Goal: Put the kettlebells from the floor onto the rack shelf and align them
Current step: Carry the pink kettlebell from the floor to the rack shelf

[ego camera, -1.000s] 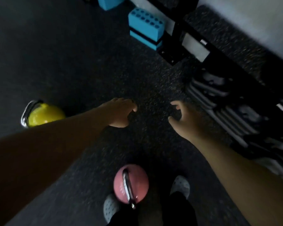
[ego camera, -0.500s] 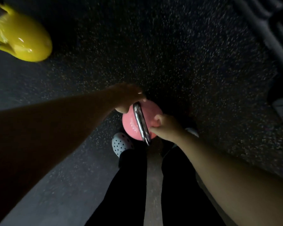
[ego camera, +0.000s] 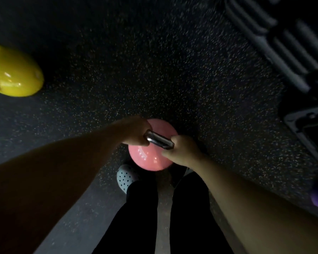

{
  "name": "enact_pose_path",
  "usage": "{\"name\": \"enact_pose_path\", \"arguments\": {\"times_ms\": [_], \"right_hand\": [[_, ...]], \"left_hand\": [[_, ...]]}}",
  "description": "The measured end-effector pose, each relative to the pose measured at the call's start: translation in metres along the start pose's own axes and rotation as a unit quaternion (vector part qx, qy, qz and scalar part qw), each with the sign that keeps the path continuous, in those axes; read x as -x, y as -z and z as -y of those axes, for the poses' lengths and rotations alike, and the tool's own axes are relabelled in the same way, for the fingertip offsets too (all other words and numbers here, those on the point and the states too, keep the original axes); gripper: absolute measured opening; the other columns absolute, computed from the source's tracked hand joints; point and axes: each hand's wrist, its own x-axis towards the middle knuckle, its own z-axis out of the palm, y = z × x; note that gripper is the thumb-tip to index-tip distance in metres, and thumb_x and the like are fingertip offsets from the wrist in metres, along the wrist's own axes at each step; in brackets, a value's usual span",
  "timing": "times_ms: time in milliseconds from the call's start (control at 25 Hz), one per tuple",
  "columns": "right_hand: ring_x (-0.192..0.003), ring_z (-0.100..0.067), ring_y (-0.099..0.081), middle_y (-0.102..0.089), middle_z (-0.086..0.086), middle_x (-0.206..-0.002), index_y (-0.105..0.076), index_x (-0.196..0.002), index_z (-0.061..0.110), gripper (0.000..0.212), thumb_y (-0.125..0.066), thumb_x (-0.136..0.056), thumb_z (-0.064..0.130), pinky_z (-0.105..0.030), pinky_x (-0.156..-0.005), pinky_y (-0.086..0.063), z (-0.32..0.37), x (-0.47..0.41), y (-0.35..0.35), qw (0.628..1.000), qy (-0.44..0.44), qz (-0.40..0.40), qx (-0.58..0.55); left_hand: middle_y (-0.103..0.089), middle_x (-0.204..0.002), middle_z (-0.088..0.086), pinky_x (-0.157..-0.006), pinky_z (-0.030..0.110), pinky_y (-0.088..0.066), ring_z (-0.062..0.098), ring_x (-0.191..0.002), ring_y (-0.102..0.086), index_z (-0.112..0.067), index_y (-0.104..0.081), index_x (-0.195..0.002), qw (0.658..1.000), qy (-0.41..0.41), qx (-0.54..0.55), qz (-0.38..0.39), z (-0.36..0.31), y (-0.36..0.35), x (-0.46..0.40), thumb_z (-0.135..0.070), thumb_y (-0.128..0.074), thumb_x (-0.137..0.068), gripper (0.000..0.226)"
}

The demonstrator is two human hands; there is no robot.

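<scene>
Dark speckled floor (ego camera: pixel 154 61) fills the view. Low of centre sits the pink kettlebell (ego camera: pixel 149 158), just ahead of the person's shoes, with its metal handle (ego camera: pixel 159 139) held at both ends: left hand (ego camera: pixel 136 133) closed on one end, right hand (ego camera: pixel 182 150) closed on the other. At 9 o'clock lies a yellow kettlebell (ego camera: pixel 15 74); dark rack (ego camera: pixel 283 48) at 2 o'clock.

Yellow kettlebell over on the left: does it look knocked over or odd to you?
Yes. The yellow kettlebell lies tipped on the floor, apart from the pink kettlebell, which both hands grip.
</scene>
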Motion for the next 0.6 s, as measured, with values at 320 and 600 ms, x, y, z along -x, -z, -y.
{"name": "enact_pose_path", "arguments": {"times_ms": [320, 600], "right_hand": [[-0.049, -0.009, -0.049, -0.050, 0.008, -0.058, -0.059, -0.069, 0.018, 0.016, -0.071, -0.075, 0.026, -0.023, -0.043, -0.034, 0.066, 0.046, 0.211, 0.980, 0.083, -0.158, 0.087], [-0.045, -0.028, -0.059, -0.062, -0.006, -0.049, -0.059, -0.053, 0.013, 0.022, -0.058, -0.063, 0.033, -0.022, -0.043, -0.036, 0.105, 0.023, 0.395, 0.889, 0.147, -0.417, 0.115]], "left_hand": [[-0.059, -0.059, -0.005, -0.050, 0.023, -0.041, 0.015, -0.058, -0.061, -0.018, -0.066, -0.070, 0.981, -0.128, -0.033, -0.145, -0.098, 0.188, 0.028, -0.029, -0.068, -0.072, 0.012], [-0.061, -0.058, -0.004, -0.052, 0.020, -0.039, 0.013, -0.058, -0.060, -0.025, -0.052, -0.056, 0.936, -0.246, -0.114, -0.223, -0.193, 0.405, 0.008, -0.018, -0.069, -0.072, 0.024]]}}
